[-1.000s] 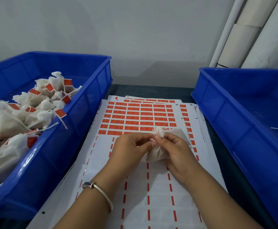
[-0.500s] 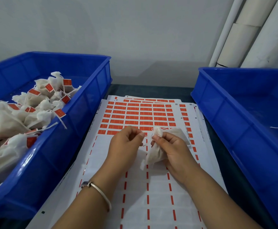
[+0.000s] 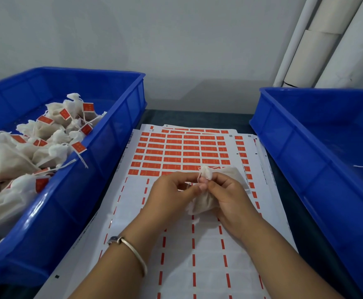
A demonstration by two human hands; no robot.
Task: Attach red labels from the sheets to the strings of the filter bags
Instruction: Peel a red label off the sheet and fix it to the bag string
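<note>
Filter bag (image 3: 206,203) held over the label sheets (image 3: 176,152).

The right hand (image 3: 230,197) gripped it; the left hand (image 3: 169,197) pinched its string (image 3: 199,176). Label print was too small to read.

A dark table (image 3: 200,116) carries everything. A blue bin (image 3: 116,134) sits at its left edge and a second blue bin (image 3: 305,169) at its right edge. Between them, reaching from near the far edge to the near edge, lies a stack of label sheets (image 3: 208,255).
</note>
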